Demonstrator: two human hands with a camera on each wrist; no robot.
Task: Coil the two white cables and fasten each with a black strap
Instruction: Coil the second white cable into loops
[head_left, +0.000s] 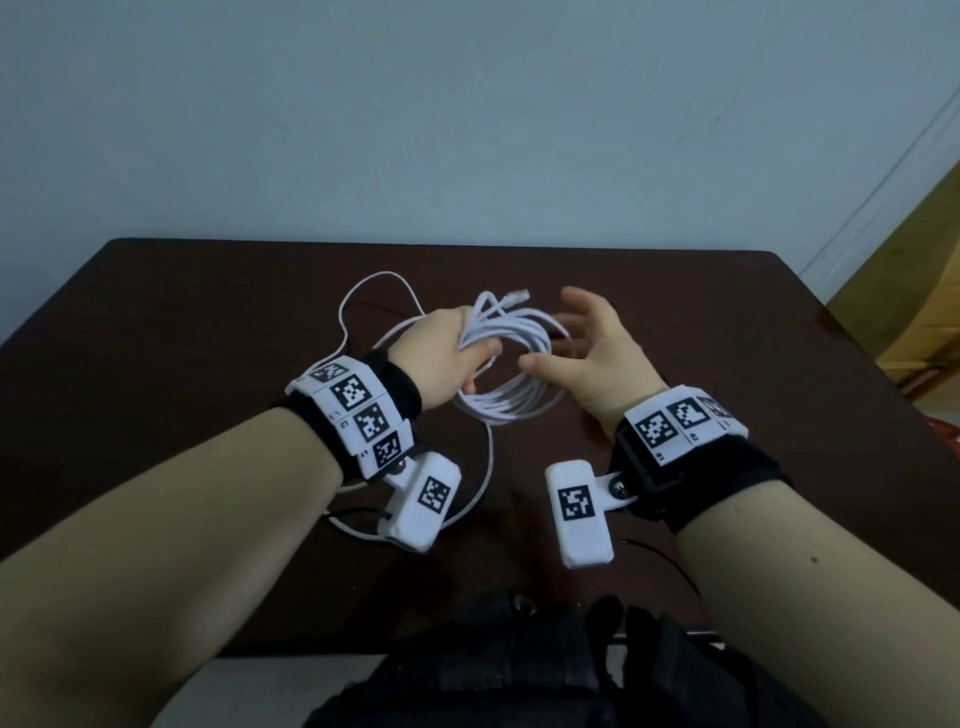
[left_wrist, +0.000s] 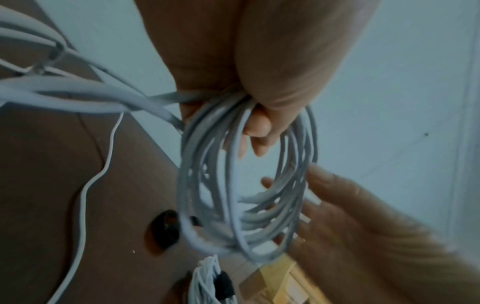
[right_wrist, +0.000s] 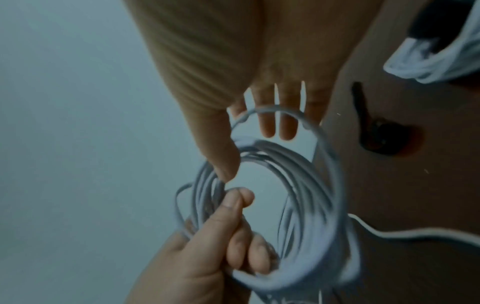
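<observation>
My left hand grips a coil of white cable and holds it above the dark table. The cable's plug end sticks up past the fist. Its loose tail loops over the table and runs back under my left wrist. My right hand is open with straight, spread fingers at the coil's right side, and its thumb is at the coil's rim. In the wrist views a loose black strap lies on the table, and a second white coil has a black strap around it.
A pale wall rises behind the table's far edge. A wooden object stands off the table's right side. Dark fabric lies at the near edge, between my forearms.
</observation>
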